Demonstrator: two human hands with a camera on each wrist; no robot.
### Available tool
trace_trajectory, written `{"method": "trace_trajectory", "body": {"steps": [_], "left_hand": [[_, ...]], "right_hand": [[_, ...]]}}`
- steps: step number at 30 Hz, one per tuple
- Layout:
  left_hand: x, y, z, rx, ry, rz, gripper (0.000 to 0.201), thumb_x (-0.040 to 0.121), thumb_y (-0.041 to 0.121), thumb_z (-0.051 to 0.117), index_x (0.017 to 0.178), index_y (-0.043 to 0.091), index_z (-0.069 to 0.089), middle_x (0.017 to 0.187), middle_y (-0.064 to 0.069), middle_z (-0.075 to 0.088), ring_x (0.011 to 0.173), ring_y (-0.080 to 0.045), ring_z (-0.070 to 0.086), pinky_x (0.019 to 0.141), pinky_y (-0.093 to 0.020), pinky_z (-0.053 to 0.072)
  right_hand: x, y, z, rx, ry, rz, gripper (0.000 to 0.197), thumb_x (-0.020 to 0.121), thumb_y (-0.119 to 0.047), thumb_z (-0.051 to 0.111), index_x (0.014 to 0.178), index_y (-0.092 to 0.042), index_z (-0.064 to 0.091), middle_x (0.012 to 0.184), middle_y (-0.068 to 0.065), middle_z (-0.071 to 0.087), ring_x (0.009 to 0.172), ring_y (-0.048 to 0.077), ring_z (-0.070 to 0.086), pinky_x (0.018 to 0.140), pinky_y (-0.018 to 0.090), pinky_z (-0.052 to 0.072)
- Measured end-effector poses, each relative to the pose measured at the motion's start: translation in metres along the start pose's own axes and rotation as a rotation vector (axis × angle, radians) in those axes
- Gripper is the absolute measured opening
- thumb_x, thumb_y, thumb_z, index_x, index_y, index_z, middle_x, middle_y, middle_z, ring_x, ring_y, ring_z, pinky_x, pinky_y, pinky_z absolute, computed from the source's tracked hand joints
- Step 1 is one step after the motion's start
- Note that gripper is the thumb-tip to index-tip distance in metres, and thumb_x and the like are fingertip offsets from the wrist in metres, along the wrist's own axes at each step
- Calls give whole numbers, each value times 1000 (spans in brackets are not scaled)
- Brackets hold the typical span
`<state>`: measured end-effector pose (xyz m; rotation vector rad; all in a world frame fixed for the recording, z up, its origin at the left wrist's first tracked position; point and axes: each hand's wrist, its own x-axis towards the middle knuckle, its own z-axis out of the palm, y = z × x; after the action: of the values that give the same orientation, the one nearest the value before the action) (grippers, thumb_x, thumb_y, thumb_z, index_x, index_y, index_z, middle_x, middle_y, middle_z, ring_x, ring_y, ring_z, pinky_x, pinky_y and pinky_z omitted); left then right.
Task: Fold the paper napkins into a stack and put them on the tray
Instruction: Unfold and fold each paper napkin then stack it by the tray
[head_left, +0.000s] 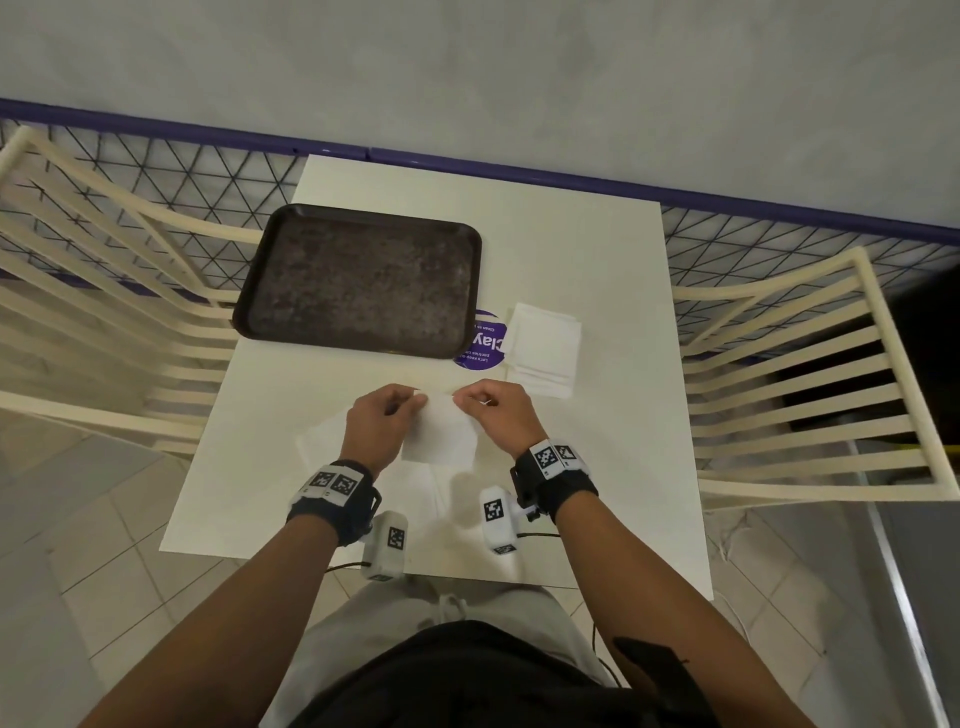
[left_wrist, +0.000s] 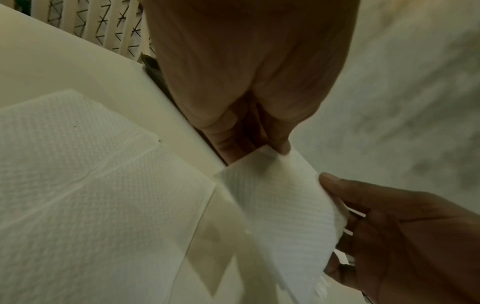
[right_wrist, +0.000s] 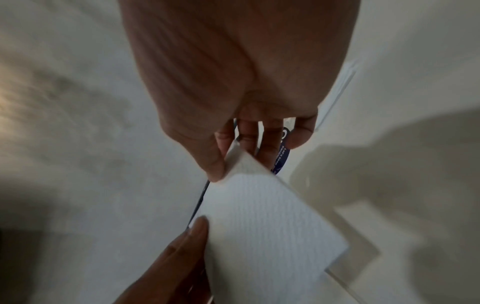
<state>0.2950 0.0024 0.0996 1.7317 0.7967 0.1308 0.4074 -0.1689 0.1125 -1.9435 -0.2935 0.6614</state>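
Both hands hold one white paper napkin (head_left: 441, 434) just above the white table (head_left: 597, 260). My left hand (head_left: 387, 410) pinches its far left corner, my right hand (head_left: 491, 405) its far right corner. The left wrist view shows the napkin (left_wrist: 280, 205) hanging from thumb and fingers, and the right wrist view shows the napkin (right_wrist: 265, 222) pinched at its top corner. A stack of folded napkins (head_left: 543, 351) lies to the right of the dark brown tray (head_left: 363, 280), which holds nothing. Unfolded napkins (head_left: 322, 441) lie flat under my left wrist.
A round purple sticker (head_left: 488, 343) sits between tray and stack. Cream slatted chairs (head_left: 805, 395) flank the table on both sides. A mesh fence with a purple rail (head_left: 675, 192) runs behind the table.
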Motion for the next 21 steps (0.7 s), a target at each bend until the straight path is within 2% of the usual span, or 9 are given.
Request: {"method": "trace_trajectory", "body": {"steps": [3, 5, 7, 10, 12, 14, 16, 18, 21], "left_hand": [[-2, 7, 2, 66, 58, 63, 13, 100, 36, 65, 101, 24, 72, 95, 3, 73, 94, -23, 68, 81, -38, 56], [-3, 10, 4, 88, 69, 112, 15, 104, 35, 60, 106, 23, 69, 94, 0, 71, 89, -24, 67, 70, -35, 55], [-2, 11, 8, 133, 81, 172, 16, 106, 35, 55, 109, 23, 66, 91, -1, 69, 85, -23, 65, 69, -31, 52], [1, 13, 15, 164, 128, 180, 18, 109, 36, 50, 111, 23, 62, 80, 0, 65, 78, -24, 63, 73, -37, 53], [3, 17, 20, 178, 158, 172, 19, 109, 36, 49, 113, 21, 61, 77, 1, 63, 72, -21, 62, 71, -41, 56], [5, 22, 23, 177, 145, 142, 22, 109, 38, 47, 118, 21, 58, 78, 3, 63, 68, -18, 63, 66, -43, 59], [4, 25, 22, 178, 91, 97, 27, 109, 43, 45, 124, 23, 55, 78, 4, 65, 59, -20, 66, 59, -42, 60], [5, 22, 18, 199, 29, 40, 29, 109, 46, 42, 125, 25, 54, 78, 3, 70, 55, -21, 68, 59, -39, 60], [9, 2, 6, 248, -5, -32, 25, 109, 42, 44, 120, 25, 58, 80, 4, 73, 56, -19, 71, 65, -38, 61]], "right_hand": [[0, 4, -5, 92, 49, 91, 9, 90, -24, 74, 93, -17, 78, 84, -3, 74, 66, 10, 64, 68, 22, 51], [-2, 4, -5, 85, 64, 114, 7, 91, -26, 73, 89, -19, 76, 86, -2, 75, 64, 12, 64, 67, 22, 51], [-3, 1, -3, 104, 65, 153, 14, 92, -31, 71, 95, -18, 73, 89, 0, 74, 65, 12, 66, 64, 21, 49], [-3, -2, 2, 95, 5, 254, 35, 90, -45, 71, 106, -15, 66, 86, 4, 75, 68, 14, 70, 70, 29, 51], [-4, 0, 3, -14, -62, 224, 29, 90, -39, 70, 94, -10, 64, 75, 5, 75, 67, 14, 68, 77, 34, 52], [-1, 0, -4, -106, -69, 170, 24, 90, -27, 69, 82, -6, 60, 68, 8, 74, 61, 13, 65, 78, 35, 53], [12, 0, -19, -128, 15, 155, 21, 91, -23, 69, 87, -4, 62, 75, 11, 74, 64, 17, 67, 75, 36, 56], [34, 1, -43, -183, 144, 160, 15, 92, -25, 68, 88, -11, 62, 85, 9, 73, 76, 24, 70, 76, 34, 55], [66, 5, -84, -317, 261, 183, 11, 94, -27, 65, 89, -18, 60, 89, 3, 67, 84, 23, 61, 75, 26, 42]]}}
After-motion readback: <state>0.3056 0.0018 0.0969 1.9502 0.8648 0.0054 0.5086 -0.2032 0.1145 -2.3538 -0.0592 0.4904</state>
